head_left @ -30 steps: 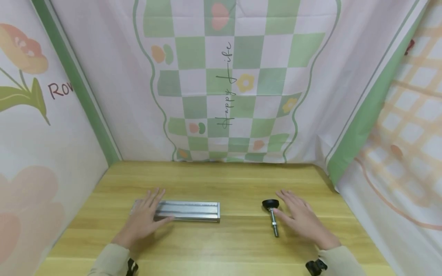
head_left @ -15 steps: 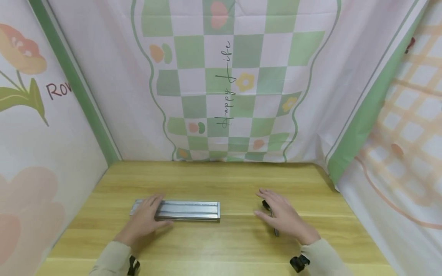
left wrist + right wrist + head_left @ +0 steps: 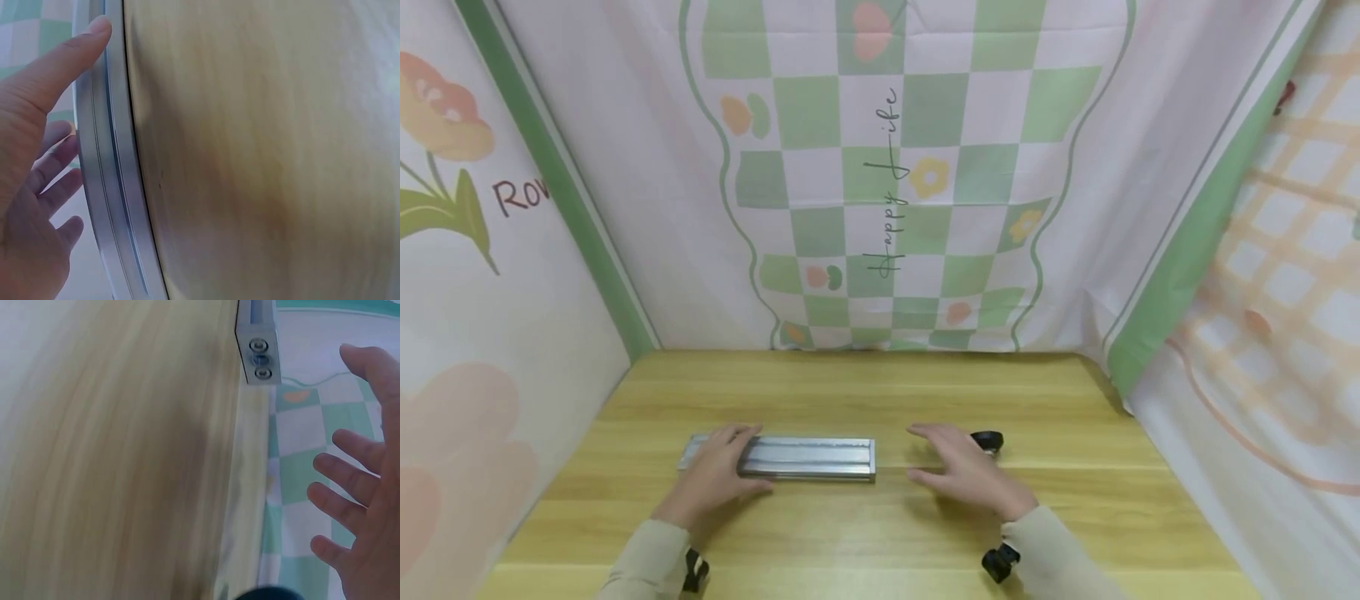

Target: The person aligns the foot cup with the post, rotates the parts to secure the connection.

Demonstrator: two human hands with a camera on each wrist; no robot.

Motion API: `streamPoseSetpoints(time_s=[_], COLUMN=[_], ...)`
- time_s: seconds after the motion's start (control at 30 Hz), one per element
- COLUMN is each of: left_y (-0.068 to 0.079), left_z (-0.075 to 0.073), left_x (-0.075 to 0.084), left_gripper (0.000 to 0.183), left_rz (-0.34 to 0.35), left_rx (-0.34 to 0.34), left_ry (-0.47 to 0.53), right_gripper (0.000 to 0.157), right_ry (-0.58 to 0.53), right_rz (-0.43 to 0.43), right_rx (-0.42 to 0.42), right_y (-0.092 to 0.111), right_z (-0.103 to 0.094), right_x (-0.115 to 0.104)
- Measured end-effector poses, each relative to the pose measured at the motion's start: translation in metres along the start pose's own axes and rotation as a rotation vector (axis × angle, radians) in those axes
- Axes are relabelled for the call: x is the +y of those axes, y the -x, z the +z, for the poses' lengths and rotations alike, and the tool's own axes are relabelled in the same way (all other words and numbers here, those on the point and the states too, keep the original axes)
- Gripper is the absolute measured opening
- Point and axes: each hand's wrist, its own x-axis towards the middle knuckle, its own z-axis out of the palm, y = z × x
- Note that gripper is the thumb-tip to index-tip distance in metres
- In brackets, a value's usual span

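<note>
A silver aluminium profile bar [image 3: 812, 457] lies lengthwise on the wooden table, left of the middle. Over its left part hovers my left hand [image 3: 715, 467], fingers spread and relaxed; whether it touches the bar I cannot tell. In the left wrist view the thumb overlaps the grooved side of the bar [image 3: 115, 187]. My right hand [image 3: 966, 471] holds nothing, thumb and fingers apart, between the bar's right end and a levelling foot. That foot's black round base [image 3: 989, 439] shows behind the hand, which hides its threaded stud. The right wrist view shows holes in the bar's end face [image 3: 259, 359].
The wooden table [image 3: 880, 387] runs back to a green and white checked curtain [image 3: 895, 208]. More printed cloth hangs along the left [image 3: 490, 317] and right [image 3: 1247, 333] sides.
My right hand has moved left, across the levelling foot towards the bar's right end. My left hand has lowered slightly over the bar, its fingers a little more bent. Bar and foot stay put.
</note>
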Motion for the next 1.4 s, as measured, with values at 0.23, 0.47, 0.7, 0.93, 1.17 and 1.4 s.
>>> streamPoseSetpoints(time_s=[0.23,0.47,0.7,0.93,1.17,1.4], left_y=[-0.001,-0.002,-0.005,-0.007,-0.012,-0.013], left_z=[-0.002,0.000,0.001,0.002,-0.004,-0.011], left_x=[0.000,-0.008,-0.010,-0.010,-0.008,-0.007], left_gripper=[0.100,0.098,0.095,0.091,0.088,0.086], left_rz=[0.003,0.010,0.032,0.026,0.019,-0.009], left_rx=[-0.007,-0.019,0.004,0.016,-0.042,-0.128], left_ry=[0.029,0.074,0.058,0.049,0.026,0.010], right_gripper=[0.070,0.083,0.087,0.085,0.068,0.069], right_ry=[-0.075,-0.132,-0.205,-0.170,-0.132,-0.131], right_rz=[-0.010,0.019,0.035,0.077,0.088,0.087], right_rx=[-0.094,-0.164,-0.180,-0.139,-0.065,-0.060], right_y=[-0.017,-0.034,-0.046,-0.052,-0.052,-0.051], right_z=[0.015,0.032,0.044,0.057,0.065,0.064], right_x=[-0.008,-0.014,-0.016,-0.013,-0.012,-0.016])
